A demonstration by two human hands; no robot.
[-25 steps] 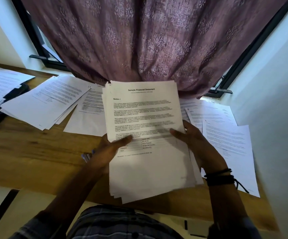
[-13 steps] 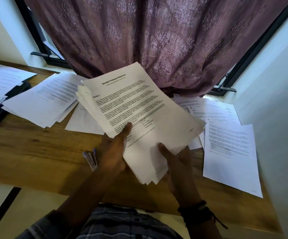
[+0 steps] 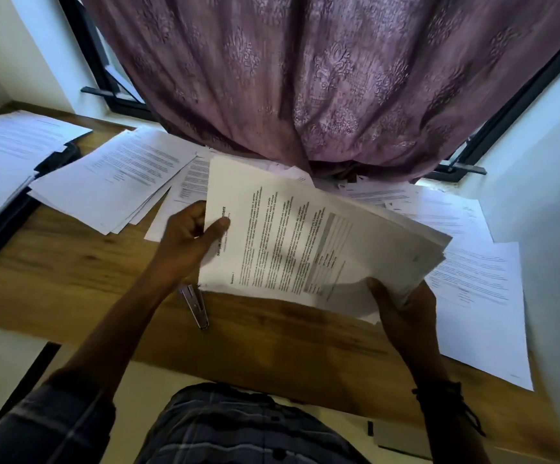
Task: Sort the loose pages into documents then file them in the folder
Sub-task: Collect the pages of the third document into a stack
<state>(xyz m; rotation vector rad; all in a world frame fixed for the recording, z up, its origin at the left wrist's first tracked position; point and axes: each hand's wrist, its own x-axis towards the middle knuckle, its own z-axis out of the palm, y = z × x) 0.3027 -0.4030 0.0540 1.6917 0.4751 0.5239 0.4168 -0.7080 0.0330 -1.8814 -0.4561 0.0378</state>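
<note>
The stack of pages (image 3: pixel 305 249) is held just above the middle of the wooden desk (image 3: pixel 71 296). It lies sideways: its long axis runs from 9 o'clock to between 3 and 4 o'clock. The top sheet's heading edge points to 9 o'clock, so the printed lines run up and down the view.

The left hand (image 3: pixel 188 236) pinches the heading edge, thumb pressed on the title and fingers curled behind. The right hand (image 3: pixel 402 306) grips the corner at 4 o'clock, thumb on top; its fingers are hidden beneath the paper.

A second ago the heading pointed to 12 o'clock. Half a second ago it leaned toward 10 or 11. The stack has turned anticlockwise, and both hands have shifted along its edges.

A slim metal object (image 3: pixel 195 304) lies on the desk below the left wrist. Loose sheets (image 3: pixel 114 185) are spread at 10 o'clock and more sheets (image 3: pixel 483 313) at 3 o'clock. A black folder (image 3: pixel 7 226) sits at 9 o'clock with paper on it.
</note>
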